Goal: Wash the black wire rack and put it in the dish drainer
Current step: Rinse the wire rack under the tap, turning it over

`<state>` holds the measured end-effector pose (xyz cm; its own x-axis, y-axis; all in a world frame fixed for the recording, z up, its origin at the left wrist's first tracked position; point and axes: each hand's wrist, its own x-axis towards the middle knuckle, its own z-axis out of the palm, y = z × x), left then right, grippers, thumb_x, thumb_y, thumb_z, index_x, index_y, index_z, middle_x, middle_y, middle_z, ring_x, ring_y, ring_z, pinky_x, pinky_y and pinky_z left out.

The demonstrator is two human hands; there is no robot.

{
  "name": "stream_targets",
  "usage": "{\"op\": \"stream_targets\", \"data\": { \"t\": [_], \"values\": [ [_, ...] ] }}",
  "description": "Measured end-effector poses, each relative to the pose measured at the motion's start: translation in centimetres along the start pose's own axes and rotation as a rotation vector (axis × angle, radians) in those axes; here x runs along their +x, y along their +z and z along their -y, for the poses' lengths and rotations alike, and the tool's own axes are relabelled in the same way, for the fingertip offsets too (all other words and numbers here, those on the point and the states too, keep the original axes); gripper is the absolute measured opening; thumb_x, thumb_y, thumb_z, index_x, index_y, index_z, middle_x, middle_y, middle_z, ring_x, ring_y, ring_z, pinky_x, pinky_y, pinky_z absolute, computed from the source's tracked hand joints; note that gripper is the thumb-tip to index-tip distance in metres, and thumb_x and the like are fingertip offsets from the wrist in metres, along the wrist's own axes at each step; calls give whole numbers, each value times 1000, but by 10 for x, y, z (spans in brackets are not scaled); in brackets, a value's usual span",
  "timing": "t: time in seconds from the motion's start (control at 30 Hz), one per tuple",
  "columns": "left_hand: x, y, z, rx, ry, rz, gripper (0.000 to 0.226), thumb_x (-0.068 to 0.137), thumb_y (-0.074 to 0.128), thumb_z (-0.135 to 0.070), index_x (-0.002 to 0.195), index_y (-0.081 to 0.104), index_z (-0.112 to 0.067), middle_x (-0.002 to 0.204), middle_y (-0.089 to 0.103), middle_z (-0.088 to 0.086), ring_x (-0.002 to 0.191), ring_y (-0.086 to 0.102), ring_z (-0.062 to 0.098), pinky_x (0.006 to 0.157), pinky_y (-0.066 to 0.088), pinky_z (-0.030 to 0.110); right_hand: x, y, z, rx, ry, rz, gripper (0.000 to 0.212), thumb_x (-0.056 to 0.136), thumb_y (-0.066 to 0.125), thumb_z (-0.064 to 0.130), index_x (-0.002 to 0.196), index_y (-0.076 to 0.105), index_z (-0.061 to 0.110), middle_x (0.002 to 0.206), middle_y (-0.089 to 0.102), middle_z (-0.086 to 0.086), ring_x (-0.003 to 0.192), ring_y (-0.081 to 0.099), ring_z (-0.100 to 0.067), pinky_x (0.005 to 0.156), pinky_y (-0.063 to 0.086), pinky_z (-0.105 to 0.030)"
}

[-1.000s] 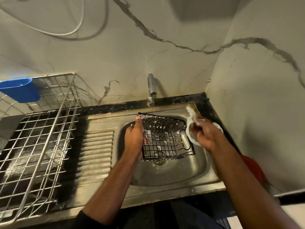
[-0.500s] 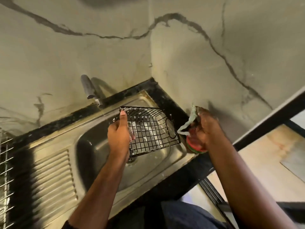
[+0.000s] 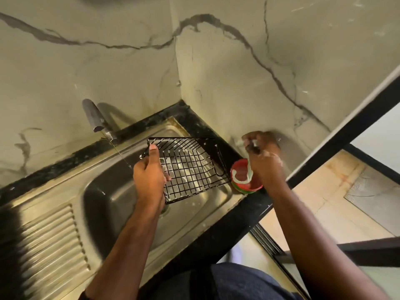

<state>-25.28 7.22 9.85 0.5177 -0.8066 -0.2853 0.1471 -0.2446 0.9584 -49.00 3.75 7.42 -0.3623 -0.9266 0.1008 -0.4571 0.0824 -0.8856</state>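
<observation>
Right hand (image 3: 263, 156) now above soap tub (image 3: 242, 169)

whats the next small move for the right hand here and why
Probably bring the right hand with its soapy cloth from the red soap tub back to the black wire rack, which the left hand holds over the sink, and scrub.

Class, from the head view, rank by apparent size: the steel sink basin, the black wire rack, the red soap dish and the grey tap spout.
1. Steel sink basin
2. Black wire rack
3. Red soap dish and grey tap spout: similar, unranked.
</observation>
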Motion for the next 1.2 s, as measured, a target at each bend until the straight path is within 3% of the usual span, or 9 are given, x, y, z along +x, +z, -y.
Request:
{"op": "stream_targets", "data": {
  "t": [0.1,0.23,0.4,0.53,0.67,0.8,1.0,1.13,1.2],
  "values": [
    [2,-7,3,-15,-31,3,27,102,54,-44,90,53,-20,62,43,-2,47,42,8,60,48,30,-8,9,-8,-190,109,224,30,84,69,-4,105,69,18,99,60,8,86,61,-12,71,56,-18],
    [7,-21,8,-43,-92,-38,33,101,55,-47,111,51,-16,63,45,-4,51,44,9,64,49,29,-15,23,-10,-378,63,301,21,92,64,7,108,71,18,99,57,10,87,51,-5,80,39,-19],
    [19,-47,14,-116,-106,-103,30,102,56,-44,104,52,-15,59,45,-5,41,41,5,52,46,28,-17,60,0,-337,-93,331,14,95,63,16,105,72,18,102,59,9,89,56,-7,78,39,-13],
    [30,-76,21,-125,-141,-177,42,101,57,-46,118,53,-7,65,45,-2,47,41,8,57,50,31,-18,105,11,-329,-207,441,14,96,63,20,106,72,17,111,61,0,93,61,-12,77,41,-9],
    [49,-105,28,-155,-149,-242,55,101,58,-44,130,54,2,74,49,-1,50,43,9,52,46,30,-29,144,28,-202,-270,588,13,95,65,24,106,73,23,100,69,7,89,66,-6,87,56,-29],
    [62,-132,32,-187,-179,-320,55,101,57,-43,129,53,4,76,52,0,52,45,11,55,45,33,-38,187,55,52,21,736,19,97,61,37,107,71,25,97,74,7,90,69,-10,87,57,-35],
    [74,-158,47,-235,-238,-391,54,104,53,-40,127,50,8,71,49,0,56,41,13,52,39,31,-29,264,91,463,386,844,34,104,47,28,114,66,1,106,74,-13,97,73,-20,87,58,-31],
    [83,-165,55,-210,-224,-369,39,106,50,-36,78,57,-9,59,42,1,49,39,14,45,39,30,-17,315,110,666,632,863,34,104,46,25,113,62,-3,100,74,-14,94,73,-24,75,60,-29],
    [86,-166,58,-201,-228,-372,37,107,48,-34,75,54,-16,58,44,-1,52,41,15,49,40,32,-13,333,118,786,806,843,29,105,46,24,103,63,1,84,72,-11,80,71,-19,61,58,-24]
  ]
}}
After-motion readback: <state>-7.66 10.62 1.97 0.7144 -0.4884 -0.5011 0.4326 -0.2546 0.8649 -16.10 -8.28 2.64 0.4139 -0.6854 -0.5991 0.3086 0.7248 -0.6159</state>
